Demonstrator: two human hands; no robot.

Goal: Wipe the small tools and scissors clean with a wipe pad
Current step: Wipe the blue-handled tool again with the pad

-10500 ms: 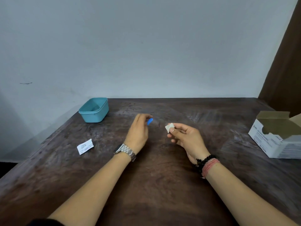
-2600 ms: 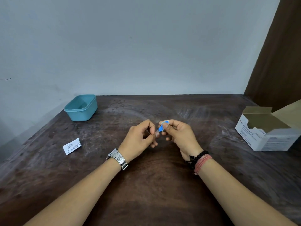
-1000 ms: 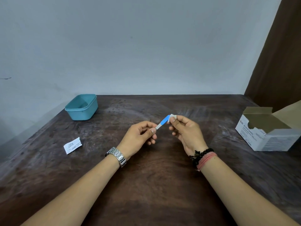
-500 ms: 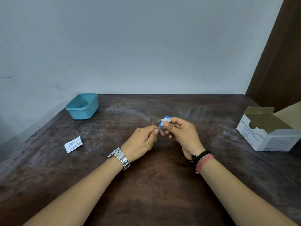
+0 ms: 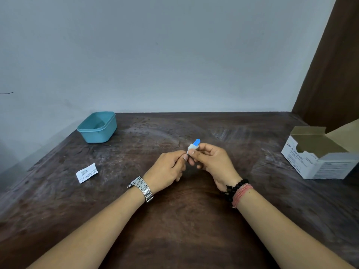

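Observation:
Over the middle of the dark wooden table (image 5: pixel 174 230) both hands meet. My left hand (image 5: pixel 167 169) pinches the near end of a small blue-handled tool (image 5: pixel 196 141); only its blue tip shows above the fingers. My right hand (image 5: pixel 210 162) pinches a white wipe pad (image 5: pixel 191 147) folded around the tool's shaft just below the blue tip. The rest of the tool is hidden between the fingers. No scissors are in view.
A teal plastic tub (image 5: pixel 97 127) sits at the back left by the wall. A torn white wipe sachet (image 5: pixel 86 172) lies on the left. An open white box of alcohol swabs (image 5: pixel 318 154) stands at the right edge.
Over the last second the pad has slid along the tool toward my left hand, and the hands have closed together. The blue tip now pokes out above the pad.

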